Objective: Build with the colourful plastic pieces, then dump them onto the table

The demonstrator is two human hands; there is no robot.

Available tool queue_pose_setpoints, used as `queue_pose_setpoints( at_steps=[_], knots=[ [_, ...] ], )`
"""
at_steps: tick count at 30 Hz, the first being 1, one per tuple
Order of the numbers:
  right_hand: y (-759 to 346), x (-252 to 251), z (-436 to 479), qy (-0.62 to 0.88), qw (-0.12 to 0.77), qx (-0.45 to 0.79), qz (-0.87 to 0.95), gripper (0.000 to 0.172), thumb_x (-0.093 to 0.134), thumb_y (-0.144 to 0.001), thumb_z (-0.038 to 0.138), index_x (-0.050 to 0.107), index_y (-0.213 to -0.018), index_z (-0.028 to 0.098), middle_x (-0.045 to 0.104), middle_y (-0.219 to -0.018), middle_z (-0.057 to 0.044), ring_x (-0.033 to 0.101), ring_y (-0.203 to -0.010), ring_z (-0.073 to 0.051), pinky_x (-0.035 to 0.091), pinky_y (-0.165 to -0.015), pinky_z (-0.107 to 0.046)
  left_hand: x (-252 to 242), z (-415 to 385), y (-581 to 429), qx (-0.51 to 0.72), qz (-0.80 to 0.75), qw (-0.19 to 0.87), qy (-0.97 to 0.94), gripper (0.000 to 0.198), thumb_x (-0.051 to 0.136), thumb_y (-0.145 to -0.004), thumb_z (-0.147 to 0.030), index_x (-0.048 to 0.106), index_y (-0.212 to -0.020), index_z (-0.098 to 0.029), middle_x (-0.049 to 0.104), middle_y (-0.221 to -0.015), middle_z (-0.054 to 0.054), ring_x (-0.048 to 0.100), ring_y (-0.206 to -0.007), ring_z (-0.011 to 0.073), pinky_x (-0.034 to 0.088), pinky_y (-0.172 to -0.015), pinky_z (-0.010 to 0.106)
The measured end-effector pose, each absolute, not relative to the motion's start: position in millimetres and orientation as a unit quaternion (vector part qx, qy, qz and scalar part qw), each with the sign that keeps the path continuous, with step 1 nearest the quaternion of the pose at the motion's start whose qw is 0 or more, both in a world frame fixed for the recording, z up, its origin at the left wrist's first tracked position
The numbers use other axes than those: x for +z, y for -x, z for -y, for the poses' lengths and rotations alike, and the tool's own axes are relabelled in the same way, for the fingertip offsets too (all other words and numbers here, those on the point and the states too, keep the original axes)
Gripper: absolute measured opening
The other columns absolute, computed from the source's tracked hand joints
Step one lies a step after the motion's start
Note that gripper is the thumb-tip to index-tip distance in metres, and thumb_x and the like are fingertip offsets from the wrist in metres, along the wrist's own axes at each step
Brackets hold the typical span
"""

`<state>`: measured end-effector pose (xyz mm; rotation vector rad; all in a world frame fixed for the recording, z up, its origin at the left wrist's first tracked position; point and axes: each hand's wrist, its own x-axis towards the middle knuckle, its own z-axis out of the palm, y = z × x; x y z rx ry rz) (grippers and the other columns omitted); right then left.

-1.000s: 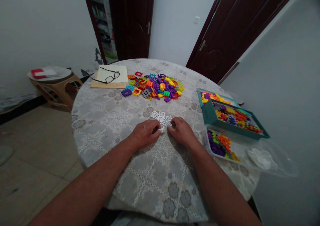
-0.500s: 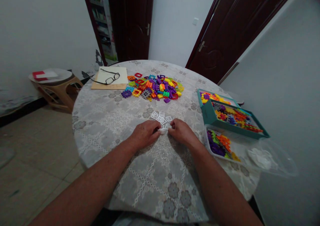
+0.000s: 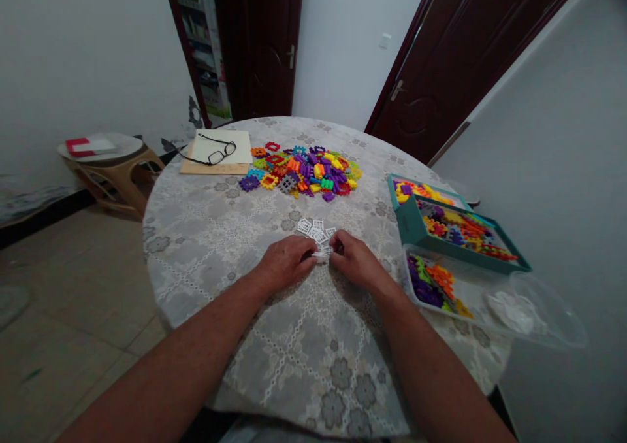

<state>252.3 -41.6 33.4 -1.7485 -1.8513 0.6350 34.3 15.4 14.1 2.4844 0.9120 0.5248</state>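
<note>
Near the middle of the table, my left hand (image 3: 289, 260) and my right hand (image 3: 355, 260) face each other with fingers closed. Between their fingertips is a white lattice piece (image 3: 323, 253), pinched at its left and right ends. Fingers cover part of it, so its full shape is hidden. Just beyond the fingertips lies a small group of flat white square lattice pieces (image 3: 317, 225), some overlapping. Farther back spreads a pile of coloured plastic building pieces (image 3: 304, 172), with notched squares at its left and purple, yellow and orange chunky pieces at its right.
On the right stand a teal box (image 3: 411, 224) of coloured pieces and a clear plastic tray (image 3: 409, 286) holding more. Its lid (image 3: 553, 309) bears white pieces. Glasses (image 3: 215, 157) rest on paper at the back left. A flowered cloth (image 3: 206, 247) covers the round table.
My right fingers have shifted slightly up, and the white piece between my hands sits a little differently. The whole view has moved slightly.
</note>
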Motion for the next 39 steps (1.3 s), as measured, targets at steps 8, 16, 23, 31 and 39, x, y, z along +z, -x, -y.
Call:
queue_pose_setpoints(
  at_steps=[8,16,23,31,39],
  knots=[
    [-249.6,36.1,42.2,0.595,0.258,0.259,0.715,0.014,0.056,-0.085,0.014,0.064,-0.093,0.022,0.065,-0.086,0.002,0.058,-0.083,-0.016,0.042,-0.075,-0.025,14.1,-16.3,-35.5,0.192,-0.345,0.233,-0.889,0.012,0.063,-0.098,-0.031,0.069,-0.103,-0.023,0.073,-0.099,0.004,0.066,-0.096,0.0222,0.049,-0.086,0.033],
    [-246.2,44.7,47.7,0.568,0.228,0.295,0.733,0.02,0.062,-0.086,0.014,0.07,-0.103,0.021,0.068,-0.086,0.002,0.058,-0.079,-0.015,0.041,-0.072,-0.025,12.7,-15.0,-34.4,0.219,-0.347,0.225,-0.884,0.01,0.065,-0.096,-0.026,0.067,-0.105,-0.021,0.071,-0.103,0.005,0.065,-0.098,0.0214,0.049,-0.088,0.032],
    [-219.7,38.2,45.2,0.614,0.243,0.218,0.719,0.019,0.062,-0.09,0.013,0.068,-0.105,0.021,0.072,-0.097,-0.002,0.064,-0.09,-0.019,0.045,-0.081,-0.028,8.6,-16.6,-34.8,0.24,-0.366,0.252,-0.863,0.016,0.066,-0.093,-0.024,0.066,-0.109,-0.022,0.073,-0.102,0.005,0.068,-0.097,0.0228,0.05,-0.089,0.034],
    [-208.7,35.6,46.5,0.612,0.224,0.164,0.74,0.018,0.058,-0.086,0.008,0.066,-0.097,0.02,0.071,-0.1,-0.006,0.064,-0.095,-0.021,0.046,-0.086,-0.029,17.0,-11.7,-31.5,0.281,-0.327,0.31,-0.847,0.03,0.061,-0.093,-0.024,0.059,-0.124,-0.023,0.073,-0.096,0.002,0.07,-0.089,0.0207,0.052,-0.084,0.033],
    [-246.9,77.7,117.3,0.599,0.261,0.285,0.702,0.035,0.062,-0.09,0.016,0.069,-0.123,0.028,0.068,-0.092,0.003,0.06,-0.075,-0.013,0.045,-0.072,-0.023,15.4,-24.3,-29.1,0.281,-0.338,0.267,-0.858,0.028,0.048,-0.103,-0.043,0.066,-0.109,-0.022,0.075,-0.1,0.008,0.07,-0.092,0.0241,0.053,-0.086,0.037]
  ],
)
